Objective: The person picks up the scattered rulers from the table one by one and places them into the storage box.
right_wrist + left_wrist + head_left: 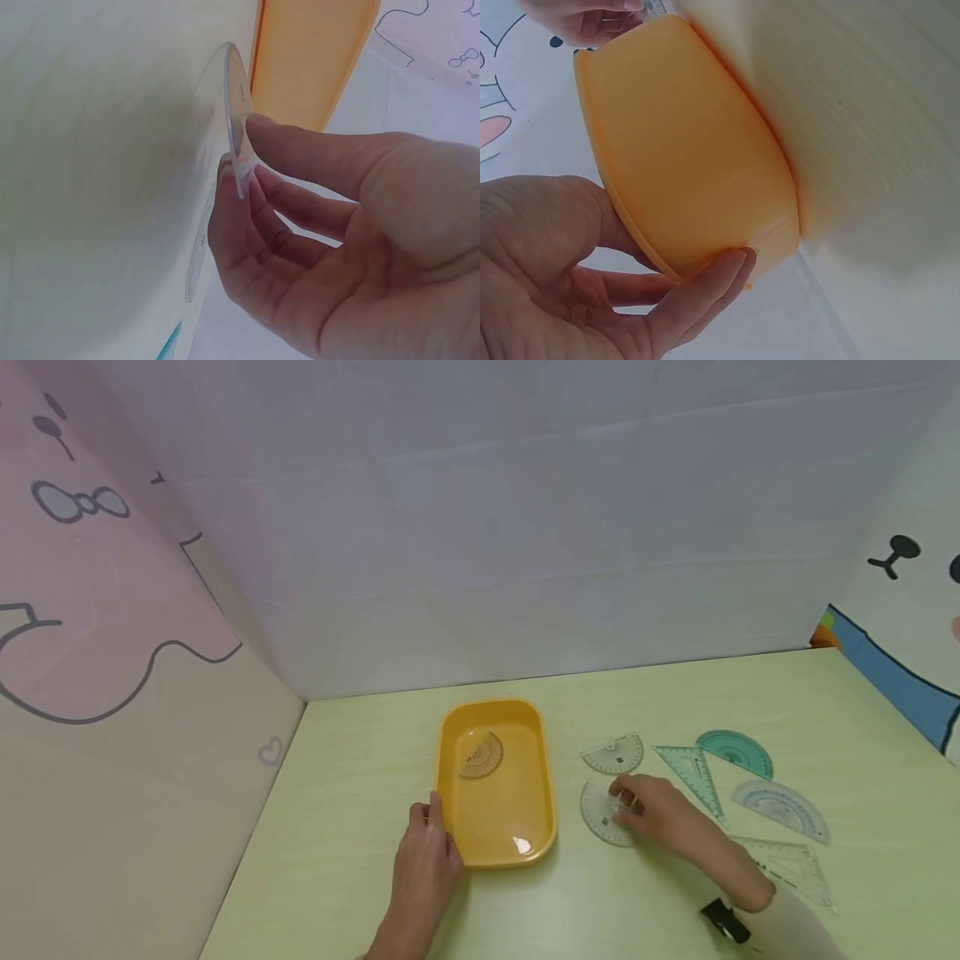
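My left hand (426, 868) grips the near left corner of a yellow plastic tray (502, 822); in the left wrist view its fingers touch the outer wall (697, 150). Inside the tray lies a small clear protractor (482, 757). To the right of the tray, my right hand (663, 814) pinches another clear protractor (598, 814) between thumb and fingers. The right wrist view shows this protractor (235, 97) edge-on, raised off the table. Just beyond it a further clear protractor (615, 754) lies flat.
Right of my right hand lie a green-tinted set square (693, 777), a green protractor (738, 750), a clear protractor with blue markings (783, 810) and a clear set square (798, 868). A black clip (725, 921) is at the right sleeve. Cloth-covered walls border the table.
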A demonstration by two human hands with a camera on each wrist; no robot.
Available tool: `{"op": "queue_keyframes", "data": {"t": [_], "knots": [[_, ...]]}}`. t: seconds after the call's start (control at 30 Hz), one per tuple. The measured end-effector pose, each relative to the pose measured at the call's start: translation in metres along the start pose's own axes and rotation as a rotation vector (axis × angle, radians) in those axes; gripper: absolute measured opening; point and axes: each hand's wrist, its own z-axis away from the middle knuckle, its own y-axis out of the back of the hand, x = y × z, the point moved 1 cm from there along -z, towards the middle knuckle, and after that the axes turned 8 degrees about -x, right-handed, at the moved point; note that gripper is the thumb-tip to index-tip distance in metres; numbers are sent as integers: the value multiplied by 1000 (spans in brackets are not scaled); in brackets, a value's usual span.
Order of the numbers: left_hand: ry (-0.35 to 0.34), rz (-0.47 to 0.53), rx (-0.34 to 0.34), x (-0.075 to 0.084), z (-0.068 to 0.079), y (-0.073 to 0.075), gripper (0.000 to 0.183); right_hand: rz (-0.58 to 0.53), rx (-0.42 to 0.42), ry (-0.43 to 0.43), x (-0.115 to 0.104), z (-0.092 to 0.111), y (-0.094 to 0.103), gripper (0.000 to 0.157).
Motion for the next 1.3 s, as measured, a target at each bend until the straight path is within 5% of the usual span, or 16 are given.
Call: {"op": "queue_keyframes", "data": {"t": [0.5, 1.3], "knots": [[9, -5, 8, 1, -1, -2, 52, -9, 47, 135, 8, 0, 5, 16], [10, -41, 7, 2, 0, 0, 50, -39, 318, 100, -5, 2, 10, 24]]}}
